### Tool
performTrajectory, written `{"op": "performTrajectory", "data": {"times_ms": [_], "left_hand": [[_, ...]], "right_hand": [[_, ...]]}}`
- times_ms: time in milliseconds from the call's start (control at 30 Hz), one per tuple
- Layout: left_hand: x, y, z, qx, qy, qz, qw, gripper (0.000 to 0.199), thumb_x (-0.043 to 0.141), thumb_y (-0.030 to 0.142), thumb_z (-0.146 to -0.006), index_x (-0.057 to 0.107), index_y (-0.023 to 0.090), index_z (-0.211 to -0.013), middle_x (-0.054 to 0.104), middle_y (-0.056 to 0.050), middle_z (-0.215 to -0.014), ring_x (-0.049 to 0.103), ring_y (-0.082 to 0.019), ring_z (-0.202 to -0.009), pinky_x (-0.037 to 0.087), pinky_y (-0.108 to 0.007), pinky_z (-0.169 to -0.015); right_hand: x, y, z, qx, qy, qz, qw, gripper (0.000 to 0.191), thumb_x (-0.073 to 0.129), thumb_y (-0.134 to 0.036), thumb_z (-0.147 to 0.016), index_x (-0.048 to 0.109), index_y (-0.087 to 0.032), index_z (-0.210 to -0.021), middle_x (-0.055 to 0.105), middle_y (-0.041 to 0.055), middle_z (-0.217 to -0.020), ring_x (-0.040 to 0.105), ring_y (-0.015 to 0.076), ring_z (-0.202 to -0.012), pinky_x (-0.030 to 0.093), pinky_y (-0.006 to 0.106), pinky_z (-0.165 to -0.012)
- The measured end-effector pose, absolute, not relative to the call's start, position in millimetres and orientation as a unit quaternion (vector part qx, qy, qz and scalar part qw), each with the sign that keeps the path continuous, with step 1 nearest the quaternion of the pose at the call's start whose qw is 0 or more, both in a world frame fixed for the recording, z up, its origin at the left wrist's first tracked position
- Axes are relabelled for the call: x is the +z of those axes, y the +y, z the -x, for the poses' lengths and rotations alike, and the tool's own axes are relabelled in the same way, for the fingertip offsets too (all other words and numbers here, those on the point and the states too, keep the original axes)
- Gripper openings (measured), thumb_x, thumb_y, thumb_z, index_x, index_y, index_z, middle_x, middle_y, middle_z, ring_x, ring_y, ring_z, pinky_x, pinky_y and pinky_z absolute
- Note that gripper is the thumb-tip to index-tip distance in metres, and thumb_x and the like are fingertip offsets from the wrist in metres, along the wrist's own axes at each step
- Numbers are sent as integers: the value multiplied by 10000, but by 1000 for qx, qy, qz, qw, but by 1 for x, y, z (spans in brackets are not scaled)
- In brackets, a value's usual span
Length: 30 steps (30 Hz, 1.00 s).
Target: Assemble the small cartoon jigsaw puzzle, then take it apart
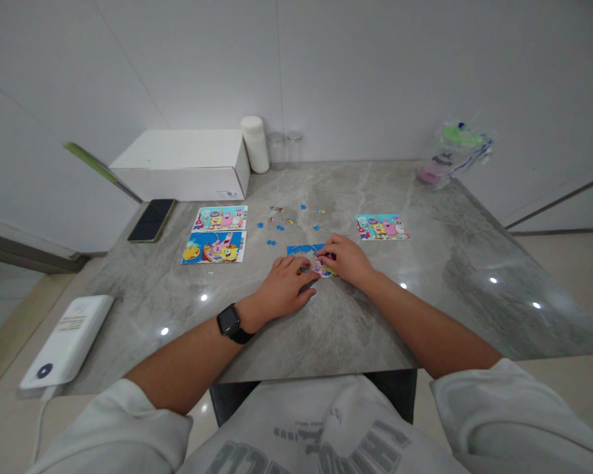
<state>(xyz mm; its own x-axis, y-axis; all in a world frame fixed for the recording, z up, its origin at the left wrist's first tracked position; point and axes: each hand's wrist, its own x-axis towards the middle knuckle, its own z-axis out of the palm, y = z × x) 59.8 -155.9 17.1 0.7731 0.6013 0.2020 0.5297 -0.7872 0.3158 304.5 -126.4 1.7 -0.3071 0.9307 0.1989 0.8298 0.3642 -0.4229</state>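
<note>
A partly joined jigsaw puzzle (300, 250) with a blue top edge lies on the grey table, much of it covered by my hands. My left hand (287, 288), with a black watch at its wrist, rests at the puzzle's lower left; its fingers are slightly bent and apart, holding nothing I can see. From the right, my right hand (348, 262) reaches over the puzzle with thumb and fingers pinched on a puzzle piece, mostly hidden by the fingertips. Several loose puzzle pieces (280, 228) are scattered beyond the puzzle.
Two cartoon picture cards (221, 218) lie at left, a finished-looking cartoon picture (383, 227) at right. Behind stand a white box (178, 181), a white bottle (255, 145) and two glasses (294, 150). A phone (152, 220), power bank (69, 339) and plastic bag (454, 155) sit near the edges.
</note>
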Motion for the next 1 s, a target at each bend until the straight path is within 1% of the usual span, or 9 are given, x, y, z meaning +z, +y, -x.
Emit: {"op": "performTrajectory", "data": {"times_ms": [200,400,633,700,867,1000], "left_hand": [[17,-155,-59,147,300,-934,123,368,685,381,-986,709,292,-1341,613,-111,-1375,548,-320,-1264,440,-533,-1091],[18,-155,-59,148,301,-933,134,361,675,377,-990,709,292,-1340,610,-115,-1364,552,-319,-1263,447,-532,-1087],[18,-154,-58,152,289,-937,124,380,690,378,-982,704,279,-1349,614,-115,-1379,546,-319,-1271,455,-523,-1094],[18,-153,-58,148,277,-942,118,375,670,372,-999,699,264,-1356,621,-112,-1391,542,-316,-1282,453,-514,-1100],[19,-153,-60,130,244,-955,104,357,569,330,-1058,663,229,-1387,654,-99,-1407,549,-295,-1289,431,-497,-1123],[23,-152,-60,124,239,-956,118,346,537,326,-1074,646,220,-1385,680,-93,-1402,571,-284,-1275,420,-491,-1126]], "right_hand": [[1,-129,-307,97,-809,537,220,121,748,-223,-928,853,-248,-982,713,67,-1009,663,213,-940,510,342,-879],[3,-133,-309,69,-831,514,199,120,742,-267,-950,849,-260,-1004,733,69,-1005,664,230,-940,499,365,-873],[11,-134,-331,59,-790,544,275,106,700,-239,-966,801,-228,-996,724,75,-1005,670,230,-949,516,362,-884],[12,-137,-334,61,-809,523,261,108,698,-243,-971,798,-226,-1008,731,77,-1010,671,233,-957,515,366,-897],[11,-143,-331,73,-865,459,188,127,702,-251,-977,803,-228,-1049,752,87,-1045,672,242,-988,503,376,-912],[8,-144,-328,82,-866,461,175,128,707,-262,-978,802,-225,-1057,753,91,-1048,674,243,-989,503,376,-912]]}}
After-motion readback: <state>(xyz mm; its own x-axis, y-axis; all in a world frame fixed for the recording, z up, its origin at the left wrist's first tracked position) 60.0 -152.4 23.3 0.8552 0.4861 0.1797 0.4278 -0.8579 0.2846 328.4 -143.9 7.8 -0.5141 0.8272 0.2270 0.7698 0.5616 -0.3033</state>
